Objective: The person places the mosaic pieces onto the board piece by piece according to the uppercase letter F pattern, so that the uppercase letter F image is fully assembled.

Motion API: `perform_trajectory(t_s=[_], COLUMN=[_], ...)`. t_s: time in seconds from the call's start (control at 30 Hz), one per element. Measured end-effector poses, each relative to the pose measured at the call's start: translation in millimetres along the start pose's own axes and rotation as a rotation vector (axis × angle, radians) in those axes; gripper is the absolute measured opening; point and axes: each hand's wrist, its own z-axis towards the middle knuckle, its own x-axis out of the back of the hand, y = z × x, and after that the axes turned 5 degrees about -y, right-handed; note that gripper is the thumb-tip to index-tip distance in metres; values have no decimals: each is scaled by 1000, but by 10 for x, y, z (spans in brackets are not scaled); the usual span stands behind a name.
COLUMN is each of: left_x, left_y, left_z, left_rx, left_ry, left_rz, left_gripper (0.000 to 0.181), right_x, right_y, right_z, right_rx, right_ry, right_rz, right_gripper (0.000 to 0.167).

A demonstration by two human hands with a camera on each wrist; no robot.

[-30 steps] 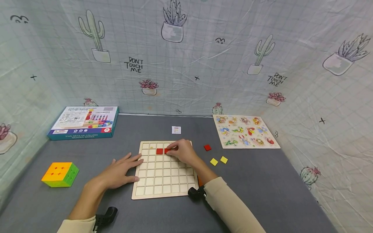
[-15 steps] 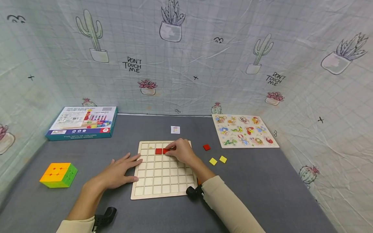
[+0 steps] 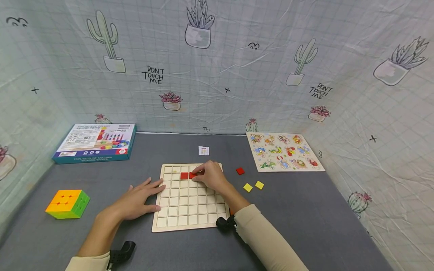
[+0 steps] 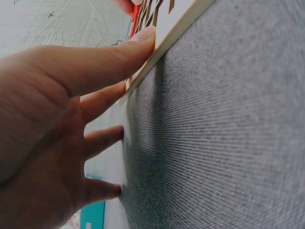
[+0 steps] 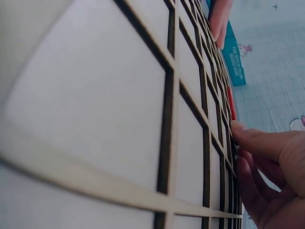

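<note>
A wooden grid board [image 3: 183, 210] lies flat on the table. My left hand [image 3: 137, 199] spreads its fingers at the board's left side; in the left wrist view its thumb [image 4: 136, 45] presses the rim, while other fingertips reach the grey cloth. In the board's second row from the back, one red square tile [image 3: 184, 176] fills a cell. Just right of it, my right hand [image 3: 213, 177] pinches another red square tile [image 3: 191, 175] at a cell. That tile's right part is hidden under the fingertips. The right wrist view shows the right thumb [image 5: 257, 140] low against the grid.
Right of the board lie a loose red tile [image 3: 240, 171] and two yellow tiles [image 3: 248, 187]. Behind are a small printed card [image 3: 204, 151] and an insect picture board [image 3: 285, 152]. A teal box [image 3: 96, 143] and a puzzle cube [image 3: 68, 203] stand left. An orange thing [image 3: 232, 212] shows beside the right forearm.
The head view has shifted slightly, moving the scene a little to the left. Both hands stay in the same places at the board, and the red tiles look unmoved.
</note>
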Motion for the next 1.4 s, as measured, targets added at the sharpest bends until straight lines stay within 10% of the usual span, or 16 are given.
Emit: perform_trajectory(t_s=[1.4], left_x=[-2], left_y=[15], left_z=[-7], left_rx=[9], left_ry=[-7], left_rz=[-16], left_gripper=[76], right_x=[272], right_y=[33], right_z=[-24], right_rx=[39], right_ry=[-130], right_rz=[122], right_gripper=[29])
